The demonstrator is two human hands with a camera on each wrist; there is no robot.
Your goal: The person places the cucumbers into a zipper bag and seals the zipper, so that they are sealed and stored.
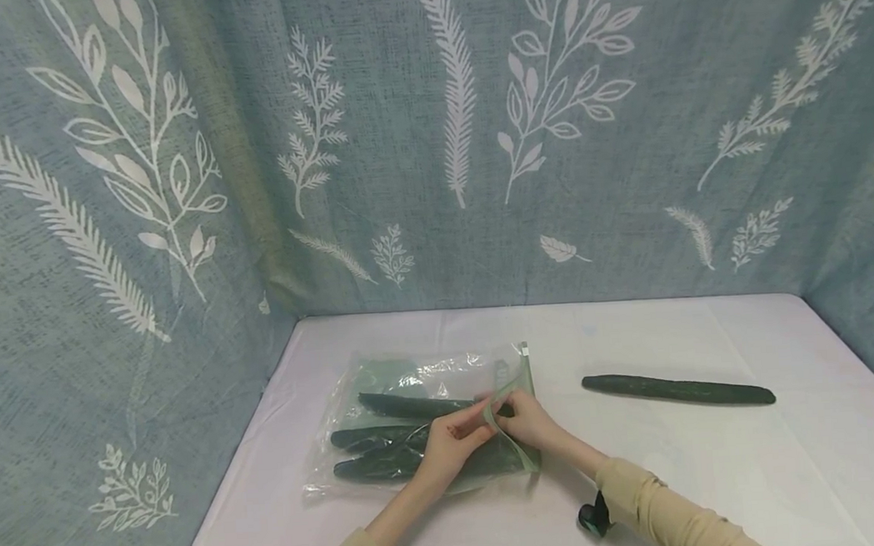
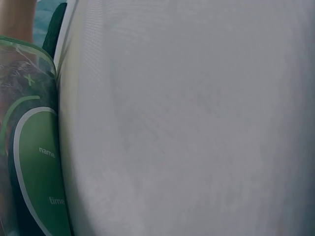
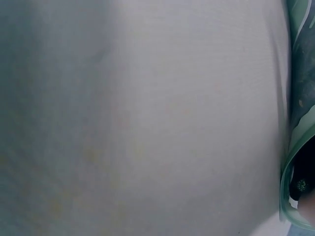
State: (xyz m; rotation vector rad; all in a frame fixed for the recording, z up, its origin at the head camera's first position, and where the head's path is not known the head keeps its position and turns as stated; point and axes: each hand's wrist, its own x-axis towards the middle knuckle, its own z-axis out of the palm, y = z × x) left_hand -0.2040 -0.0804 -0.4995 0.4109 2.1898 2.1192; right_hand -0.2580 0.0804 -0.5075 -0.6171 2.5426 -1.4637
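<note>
A clear resealable zip bag (image 1: 443, 369) with green edging lies on the table, its mouth facing right. Inside are three long cucumbers, among them an upper cucumber (image 1: 407, 405), a middle cucumber (image 1: 364, 439) and a lower cucumber (image 1: 374, 469). My left hand (image 1: 447, 443) pinches the bag's rim, holding the mouth apart. My right hand (image 1: 529, 422) is at the mouth, its curled fingers at the right end of the upper cucumber, partly hidden by the rim. In the right wrist view, a dark cucumber end (image 3: 302, 185) shows inside the round opening beside a fingertip (image 3: 307, 209).
Another cucumber (image 1: 677, 388) lies apart on the white table (image 1: 720, 473), right of the bag. A blue-grey curtain (image 1: 399, 142) with white leaf patterns hangs behind and at the sides. The left wrist view shows the bag's green printed label (image 2: 42, 162).
</note>
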